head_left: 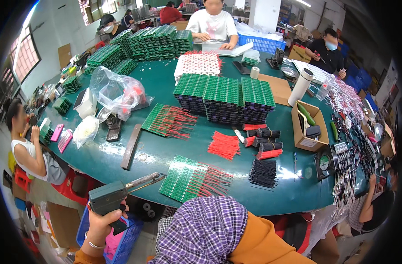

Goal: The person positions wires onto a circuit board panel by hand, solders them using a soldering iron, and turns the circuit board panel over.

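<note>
My left hand, with a bracelet at the wrist, is wrapped round the grip of a dark green soldering gun. The gun's long metal barrel slants up to the right, its end by the left edge of a green circuit board panel. Red wires fan out from that panel's right side. My right arm, in an orange sleeve with a purple checked cover, bends across the lower middle; its hand is hidden. Beyond lies another green panel with red wires.
Red wires, black wires and wire bundles lie right of the panels. Behind stand stacked boards. A metal bar lies left, a cardboard box right. Several people sit around the green table.
</note>
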A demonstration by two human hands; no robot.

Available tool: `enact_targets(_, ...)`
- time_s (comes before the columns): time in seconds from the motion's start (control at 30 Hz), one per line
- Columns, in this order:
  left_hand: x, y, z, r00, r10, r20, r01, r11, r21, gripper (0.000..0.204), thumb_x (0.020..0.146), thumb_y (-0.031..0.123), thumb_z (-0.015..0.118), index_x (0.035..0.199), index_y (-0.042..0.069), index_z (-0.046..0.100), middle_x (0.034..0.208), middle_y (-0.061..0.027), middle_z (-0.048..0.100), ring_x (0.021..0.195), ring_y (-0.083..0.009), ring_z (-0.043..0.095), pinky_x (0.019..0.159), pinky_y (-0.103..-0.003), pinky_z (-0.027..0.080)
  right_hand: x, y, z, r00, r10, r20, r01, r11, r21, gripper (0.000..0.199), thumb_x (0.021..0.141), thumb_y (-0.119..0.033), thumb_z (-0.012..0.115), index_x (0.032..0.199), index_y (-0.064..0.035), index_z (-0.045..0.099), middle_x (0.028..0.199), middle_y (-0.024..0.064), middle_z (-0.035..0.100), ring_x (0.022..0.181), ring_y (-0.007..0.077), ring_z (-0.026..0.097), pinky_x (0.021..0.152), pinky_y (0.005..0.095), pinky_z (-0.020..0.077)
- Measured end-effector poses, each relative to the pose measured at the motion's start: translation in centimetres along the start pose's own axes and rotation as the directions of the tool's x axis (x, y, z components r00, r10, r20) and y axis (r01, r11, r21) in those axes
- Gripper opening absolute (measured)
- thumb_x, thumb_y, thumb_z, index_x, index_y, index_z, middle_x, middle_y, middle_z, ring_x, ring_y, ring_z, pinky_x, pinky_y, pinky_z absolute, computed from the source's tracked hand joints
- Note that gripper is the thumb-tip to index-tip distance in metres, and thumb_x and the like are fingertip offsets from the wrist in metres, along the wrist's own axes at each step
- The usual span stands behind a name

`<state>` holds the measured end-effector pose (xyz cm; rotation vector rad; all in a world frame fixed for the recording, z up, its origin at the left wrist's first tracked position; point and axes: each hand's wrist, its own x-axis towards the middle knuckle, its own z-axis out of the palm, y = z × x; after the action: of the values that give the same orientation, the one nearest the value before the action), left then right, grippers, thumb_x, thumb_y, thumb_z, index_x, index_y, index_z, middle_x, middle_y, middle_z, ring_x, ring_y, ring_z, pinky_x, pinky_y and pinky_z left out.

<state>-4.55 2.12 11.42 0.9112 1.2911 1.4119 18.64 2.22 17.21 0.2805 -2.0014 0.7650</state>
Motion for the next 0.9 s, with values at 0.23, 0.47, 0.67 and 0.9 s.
enact_targets(0.23, -0.2, -3.3, -0.4, 0.998, -0.023, -0.066, 0.012, 0.987, -0.161, 0.061, 0.071, 0.006, 0.082, 0.127, -0.007, 0.062, 0.105, -0.0178, 0.071, 0.082, -0.0293, 0.073, 0.063, -0.037, 0.063, 0.8, -0.8, -0.4, 0.998, -0.027, 0.052, 0.020, 0.991, 0.131, 0.041, 0.096, -0.033, 0.053, 0.122, -0.0034, 0.063, 0.123, 0.0149, 0.063, 0.109, 0.0274, 0.060, 0.094, 0.0443, 0.0456)
enact_targets(0.47, 4.7, -1.1, -0.4, 0.990, -0.005, 0.143, 0.016, 0.997, -0.077, 0.049, 0.080, 0.005, 0.086, 0.125, -0.001, 0.066, 0.110, -0.0114, 0.072, 0.091, -0.0219, 0.072, 0.070, -0.036, 0.063, 2.6, -2.8, 2.1, 0.919, -0.310, 0.242, 0.092, 0.768, 0.634, 0.044, 0.099, -0.034, 0.053, 0.130, -0.0045, 0.062, 0.128, 0.0135, 0.062, 0.115, 0.0282, 0.061, 0.099, 0.0458, 0.0464)
enact_targets(0.67, 3.2, -0.7, -3.0, 0.996, 0.072, 0.047, -0.069, 0.996, -0.055, 0.042, 0.085, 0.005, 0.083, 0.123, 0.005, 0.065, 0.112, -0.0081, 0.072, 0.094, -0.0180, 0.071, 0.068, -0.033, 0.061, 2.2, -0.9, 2.3, 0.922, -0.353, 0.161, 0.095, 0.609, 0.788, 0.039, 0.098, -0.023, 0.061, 0.129, 0.0005, 0.064, 0.120, 0.0163, 0.066, 0.110, 0.0287, 0.063, 0.100, 0.0428, 0.0470)
enact_targets(0.9, 3.7, -1.8, -3.8, 0.997, 0.070, 0.020, -0.069, 0.996, -0.053, 0.046, 0.083, 0.006, 0.084, 0.125, 0.002, 0.065, 0.110, -0.0089, 0.071, 0.089, -0.0183, 0.071, 0.067, -0.032, 0.061, 0.1, 8.0, 0.0, 0.815, -0.076, 0.575, -0.447, 0.550, 0.706, 0.049, 0.107, -0.016, 0.059, 0.150, 0.0053, 0.049, 0.157, 0.0250, 0.044, 0.143, 0.0372, 0.047, 0.118, 0.0480, 0.0372)
